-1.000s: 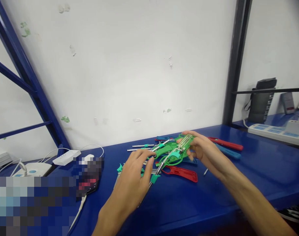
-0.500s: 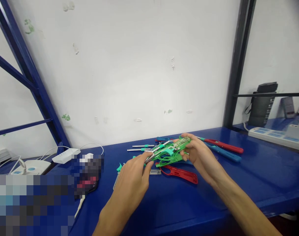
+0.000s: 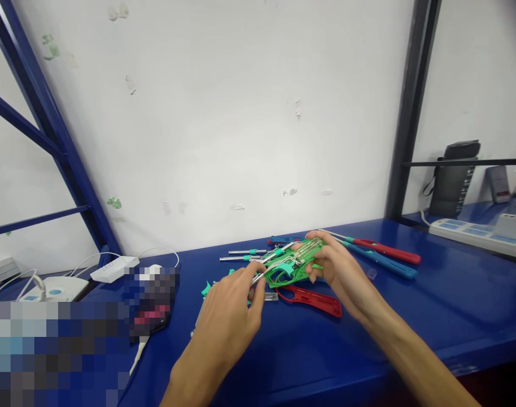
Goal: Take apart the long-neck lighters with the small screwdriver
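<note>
Between my hands is a half-open green long-nosed lighter point(image 3: 300, 272), with a teal trigger point(image 3: 286, 268) and a clear fuel tank point(image 3: 311, 247) showing in its shell. My left hand point(image 3: 230, 308) pinches its metal tube at the front end. My right hand point(image 3: 340, 271) is closed around the handle end, its fingers by the fuel tank. Just below lies an open red shell half point(image 3: 315, 301). Metal tubes with teal fittings point(image 3: 238, 258) lie behind my left hand. Other teal parts beside that hand are partly hidden.
A red lighter point(image 3: 389, 251) and a blue lighter point(image 3: 382, 261) lie on the blue table point(image 3: 444, 305) to the right. White power strips point(image 3: 478, 234) are at the right and left. A speaker-like black box point(image 3: 448, 186) stands behind the dark post, and another person's hand shows at the right edge.
The green lighter has shifted slightly left, and my right hand moved left with it. My left hand stays at the tube. Another person's hand has appeared at the far right edge.
</note>
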The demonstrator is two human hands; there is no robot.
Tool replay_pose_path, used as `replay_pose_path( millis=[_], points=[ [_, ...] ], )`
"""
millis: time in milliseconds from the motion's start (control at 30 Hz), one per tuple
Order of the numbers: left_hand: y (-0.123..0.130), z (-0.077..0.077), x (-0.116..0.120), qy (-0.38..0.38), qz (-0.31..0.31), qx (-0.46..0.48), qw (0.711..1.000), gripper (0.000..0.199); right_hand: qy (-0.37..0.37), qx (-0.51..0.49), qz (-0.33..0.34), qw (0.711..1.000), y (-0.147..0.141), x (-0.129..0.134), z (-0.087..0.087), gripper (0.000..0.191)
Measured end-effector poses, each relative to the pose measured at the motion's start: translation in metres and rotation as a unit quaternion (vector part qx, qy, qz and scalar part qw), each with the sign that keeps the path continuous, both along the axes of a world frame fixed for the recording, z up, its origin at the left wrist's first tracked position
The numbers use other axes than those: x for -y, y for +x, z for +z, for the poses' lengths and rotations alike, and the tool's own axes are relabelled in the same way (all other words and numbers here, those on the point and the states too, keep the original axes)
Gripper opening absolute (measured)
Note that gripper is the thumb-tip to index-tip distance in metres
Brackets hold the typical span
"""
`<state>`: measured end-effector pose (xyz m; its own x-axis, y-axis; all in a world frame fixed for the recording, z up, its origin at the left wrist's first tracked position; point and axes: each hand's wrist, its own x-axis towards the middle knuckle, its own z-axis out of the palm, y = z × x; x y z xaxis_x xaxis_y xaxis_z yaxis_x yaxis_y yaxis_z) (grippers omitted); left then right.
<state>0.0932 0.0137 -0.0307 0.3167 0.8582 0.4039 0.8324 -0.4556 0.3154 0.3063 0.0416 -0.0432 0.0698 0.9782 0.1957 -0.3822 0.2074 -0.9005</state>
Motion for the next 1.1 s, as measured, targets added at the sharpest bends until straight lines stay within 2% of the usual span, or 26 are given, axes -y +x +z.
replay_pose_path(
  millis=[100,300,400,533,767,967,1100],
  points=[
    [0.001,0.000,-0.001,0.012,0.014,-0.005,1.000,0.018,-0.010,0.019,0.023,1.000,-0.002,0.003,0.001,0.030],
    [-0.001,0.003,-0.004,-0.004,0.041,-0.063,0.997,0.017,-0.020,0.050,0.080,0.995,-0.003,0.006,0.002,0.028],
    [-0.002,0.005,-0.005,-0.006,0.018,-0.060,0.998,0.016,-0.019,0.051,0.084,0.995,-0.001,0.006,0.001,0.025],
    [-0.004,0.004,-0.005,0.002,-0.011,-0.012,1.000,0.023,-0.023,0.059,0.084,0.994,0.000,0.004,0.000,0.021],
    [-0.010,0.006,-0.005,0.012,-0.005,-0.006,1.000,0.025,-0.019,0.055,0.067,0.996,0.001,0.002,-0.001,0.019],
    [-0.016,0.010,-0.009,-0.007,0.001,-0.076,0.997,0.020,-0.023,0.061,0.064,0.996,0.001,0.000,-0.002,0.017],
    [-0.015,0.011,-0.011,0.002,0.043,-0.169,0.985,0.021,-0.030,0.074,0.064,0.995,-0.004,0.001,-0.002,0.016]
  ],
)
